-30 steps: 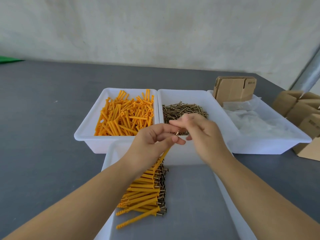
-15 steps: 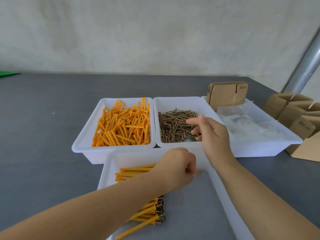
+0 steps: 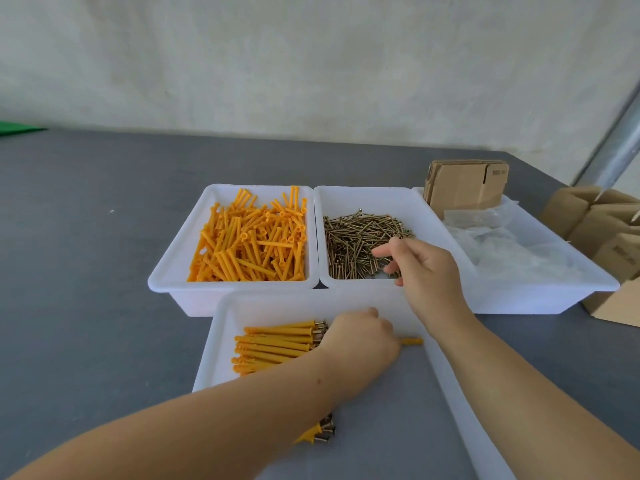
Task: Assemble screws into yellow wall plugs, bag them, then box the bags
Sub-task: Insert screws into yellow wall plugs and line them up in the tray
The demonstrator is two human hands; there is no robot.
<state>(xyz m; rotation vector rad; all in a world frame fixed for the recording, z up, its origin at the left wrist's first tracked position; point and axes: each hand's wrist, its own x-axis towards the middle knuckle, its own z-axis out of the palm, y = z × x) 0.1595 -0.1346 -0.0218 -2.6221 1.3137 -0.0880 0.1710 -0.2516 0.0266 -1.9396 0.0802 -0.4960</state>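
My left hand point(image 3: 363, 339) is low in the near white tray point(image 3: 221, 341), its fingers curled round a yellow plug point(image 3: 412, 341) whose tip sticks out to the right. A row of assembled plugs with screws point(image 3: 277, 344) lies in that tray, partly under my left forearm. My right hand point(image 3: 422, 268) reaches into the middle tray point(image 3: 363, 195) with fingers spread over the pile of brass screws point(image 3: 353, 240); whether it pinches a screw is hidden. Loose yellow plugs point(image 3: 252, 240) fill the left tray point(image 3: 180, 258).
A third white tray point(image 3: 554, 296) at the right holds clear plastic bags point(image 3: 512, 247) and flat folded cartons point(image 3: 465, 185). More cardboard boxes point(image 3: 602, 230) stand at the far right table edge. A grey table point(image 3: 86, 271) and a metal post point(image 3: 613, 147) surround the trays.
Both hands left their joined position above the trays. My left hand carried the assembled plug down into the near tray, and my right hand reached forward into the screw tray.
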